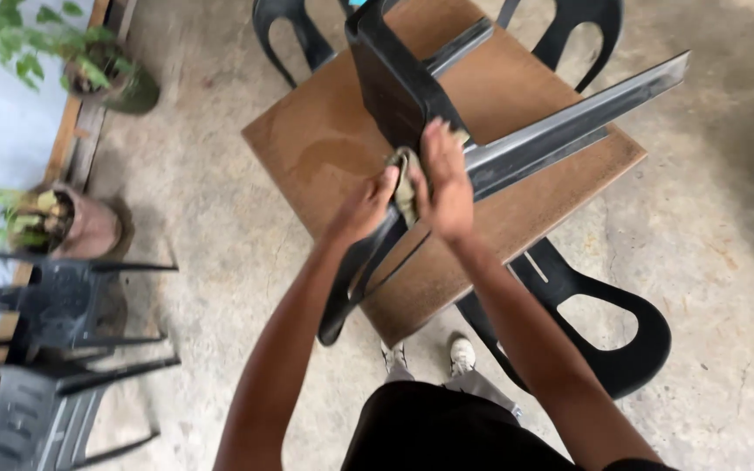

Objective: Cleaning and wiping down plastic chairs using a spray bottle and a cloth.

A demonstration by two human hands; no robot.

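Two hands meet on a black chair [399,83] that lies upside down on a brown table [325,144], its seat against the tabletop and its legs sticking out; one long leg [569,122] runs toward the upper right, past the table's edge. A cloth [406,185], greenish and crumpled, is pressed against the chair where the legs join the frame. The right hand [442,179] lies flat over the cloth and the chair, fingers stretched upward, pinning the cloth rather than closing round it. The left hand [366,205] grips the cloth's lower edge, fingers curled, just beside the right hand and touching the chair's frame. Both forearms reach up from the bottom of the view.

The table stands on a bare concrete floor [717,218]. Black chairs are tucked around it: two chair backs [294,30] show beyond its far side, and another chair [604,323] sits under its near right corner. The person's shoes [462,353] are on the floor just below the table's near corner. At the left, well apart from the table, more dark chairs [54,349] lie stacked on their sides. Beyond them, two potted plants stand by a wall, one pot [76,222] near the stacked chairs, the other plant [98,74] farther up.
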